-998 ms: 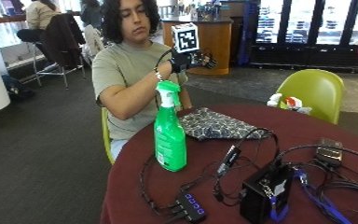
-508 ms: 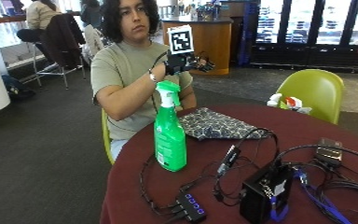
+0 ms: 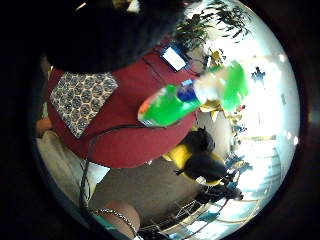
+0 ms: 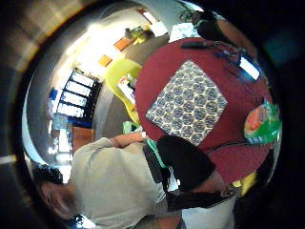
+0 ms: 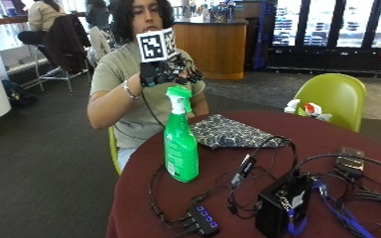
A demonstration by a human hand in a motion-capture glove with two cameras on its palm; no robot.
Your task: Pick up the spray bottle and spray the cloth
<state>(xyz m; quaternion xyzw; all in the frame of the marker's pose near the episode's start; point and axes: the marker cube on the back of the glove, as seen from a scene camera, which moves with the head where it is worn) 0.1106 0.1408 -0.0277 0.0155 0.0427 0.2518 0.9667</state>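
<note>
A green spray bottle (image 5: 180,148) with a white trigger head stands upright near the table's front left edge, and nothing touches it. It also shows in the palm views (image 3: 190,97) (image 4: 262,123). A dark patterned cloth (image 5: 230,133) lies flat on the red table (image 5: 336,134) in front of the person, also seen from the palm (image 3: 82,97) (image 4: 188,102). My gloved right hand (image 5: 167,72) hangs in the air at chest height, above and behind the bottle's head. Its fingers are loosely bent and hold nothing.
A black box (image 5: 283,206), a USB hub (image 5: 204,220) and several cables cover the table's near right part. A dark phone (image 5: 350,159) lies at the right. A green chair (image 5: 332,96) stands behind the table, with small items (image 5: 304,108) at that edge.
My raised hand has drifted a little sideways toward the person's chest, staying above the bottle. The bottle and the cloth have not moved.
</note>
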